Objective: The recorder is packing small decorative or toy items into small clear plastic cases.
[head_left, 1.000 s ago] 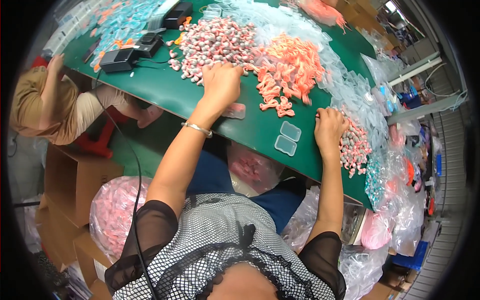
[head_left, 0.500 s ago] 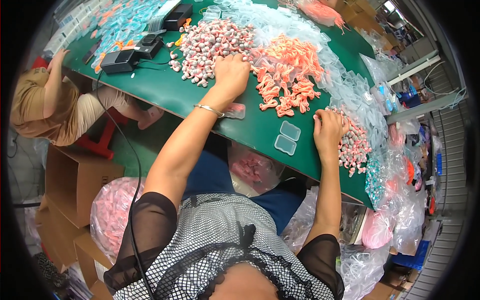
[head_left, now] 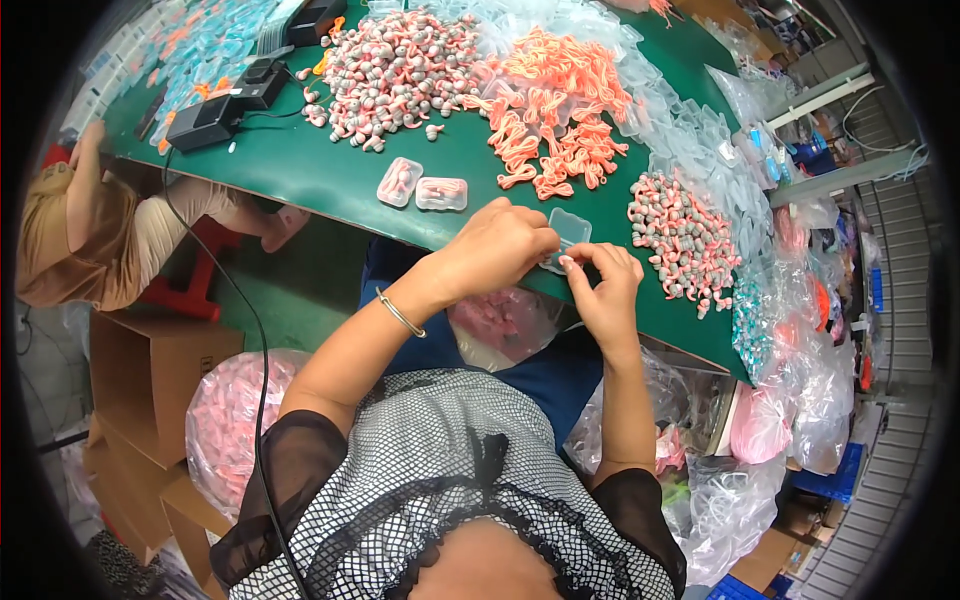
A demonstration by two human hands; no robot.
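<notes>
Both hands meet over an open clear plastic case point(head_left: 570, 228) near the table's front edge. My left hand point(head_left: 508, 240) has its fingertips pinched together above the case's near half, and what they hold is hidden. Beside it, my right hand point(head_left: 606, 282) has thumb and forefinger closed at the case's right side; something small may be between them, too small to name. Left of the hands lie two closed clear cases point(head_left: 441, 194) with pink contents. Small pink-and-grey pieces, like earplugs, form a large left pile point(head_left: 400, 80) and a smaller right pile point(head_left: 686, 238).
Bundled coral cords point(head_left: 560, 120) lie between the piles on the green table point(head_left: 300, 170). Clear empty cases point(head_left: 690, 140) heap along the far right. Black power adapters point(head_left: 205, 122) and a cable sit at left. Another person point(head_left: 90, 230) is seated at left, near cardboard boxes point(head_left: 150, 380).
Both hands have left the two pink-and-grey piles and come together over the open case. Two filled cases now show at left, where my left forearm covered the area.
</notes>
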